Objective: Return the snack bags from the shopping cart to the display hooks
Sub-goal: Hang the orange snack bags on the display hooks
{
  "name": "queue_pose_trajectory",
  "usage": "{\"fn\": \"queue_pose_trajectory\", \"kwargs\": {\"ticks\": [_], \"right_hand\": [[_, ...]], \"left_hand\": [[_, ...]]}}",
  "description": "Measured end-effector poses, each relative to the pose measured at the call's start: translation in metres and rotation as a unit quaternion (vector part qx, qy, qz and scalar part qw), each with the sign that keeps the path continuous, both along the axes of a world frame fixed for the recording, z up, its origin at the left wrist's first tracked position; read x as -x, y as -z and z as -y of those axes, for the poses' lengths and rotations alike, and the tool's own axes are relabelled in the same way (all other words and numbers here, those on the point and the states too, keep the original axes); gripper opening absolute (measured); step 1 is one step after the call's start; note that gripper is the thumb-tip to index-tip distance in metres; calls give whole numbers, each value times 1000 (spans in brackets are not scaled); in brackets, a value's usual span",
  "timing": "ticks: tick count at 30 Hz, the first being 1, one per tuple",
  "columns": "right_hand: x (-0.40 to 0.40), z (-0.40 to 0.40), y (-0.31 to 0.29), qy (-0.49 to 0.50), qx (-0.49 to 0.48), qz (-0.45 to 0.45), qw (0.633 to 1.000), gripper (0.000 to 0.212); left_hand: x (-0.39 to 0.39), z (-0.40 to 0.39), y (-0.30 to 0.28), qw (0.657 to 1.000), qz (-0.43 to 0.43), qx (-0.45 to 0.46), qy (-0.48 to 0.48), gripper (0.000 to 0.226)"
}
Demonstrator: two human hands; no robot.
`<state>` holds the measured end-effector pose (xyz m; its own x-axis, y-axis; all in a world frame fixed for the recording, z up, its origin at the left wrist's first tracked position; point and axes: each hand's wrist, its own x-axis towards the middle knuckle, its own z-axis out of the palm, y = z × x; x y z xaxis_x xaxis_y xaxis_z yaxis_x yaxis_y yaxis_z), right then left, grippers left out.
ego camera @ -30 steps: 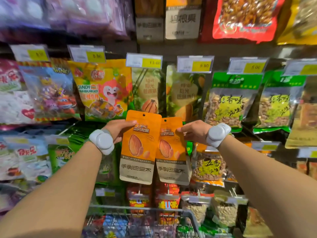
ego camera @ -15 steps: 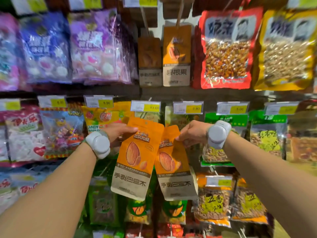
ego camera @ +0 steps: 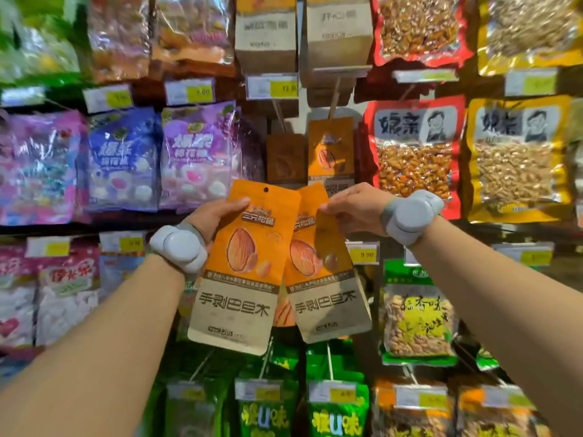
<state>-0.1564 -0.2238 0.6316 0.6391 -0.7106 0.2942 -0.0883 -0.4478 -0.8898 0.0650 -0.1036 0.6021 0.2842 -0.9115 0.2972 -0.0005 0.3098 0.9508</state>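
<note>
Two orange almond bags are held up side by side in front of a wall of hanging snacks. The left hand (ego camera: 214, 216) grips the left bag (ego camera: 246, 272) near its top edge, thumb across the front and the other fingers curled behind it; a small round hanging hole shows at the top of this bag. The right hand (ego camera: 353, 209) pinches the upper corner of the right bag (ego camera: 325, 279), which tilts slightly and sits partly tucked behind the left one, the two touching along their inner edges. Each wrist wears a grey band (ego camera: 179, 247). Just above and behind the bags hangs a matching orange bag (ego camera: 329, 152) on a display hook (ego camera: 334, 99), beside a darker brown bag (ego camera: 285, 157). Purple sweet bags (ego camera: 195, 152) hang to the left, and a red nut bag (ego camera: 413, 152) and a yellow nut bag (ego camera: 517, 156) to the right.
</note>
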Motion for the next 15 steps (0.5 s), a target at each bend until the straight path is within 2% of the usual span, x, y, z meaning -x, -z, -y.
{"fn": "queue_pose_trajectory", "kwargs": {"ticks": [1, 6, 11, 15], "right_hand": [[-4, 0, -5, 3, -2, 19, 1000, 9], [-21, 1, -17, 40, -28, 101, 994, 33], [-35, -1, -40, 44, -84, 163, 982, 36], [-52, 0, -56, 57, -102, 216, 969, 41]], "left_hand": [[-1, 1, -5, 1000, -6, 13, -9, 27], [0, -1, -17, 998, -29, 56, -15, 21], [-7, -3, -37, 995, -56, 79, 9, 47], [-9, -6, -52, 995, -50, 83, -1, 53]]}}
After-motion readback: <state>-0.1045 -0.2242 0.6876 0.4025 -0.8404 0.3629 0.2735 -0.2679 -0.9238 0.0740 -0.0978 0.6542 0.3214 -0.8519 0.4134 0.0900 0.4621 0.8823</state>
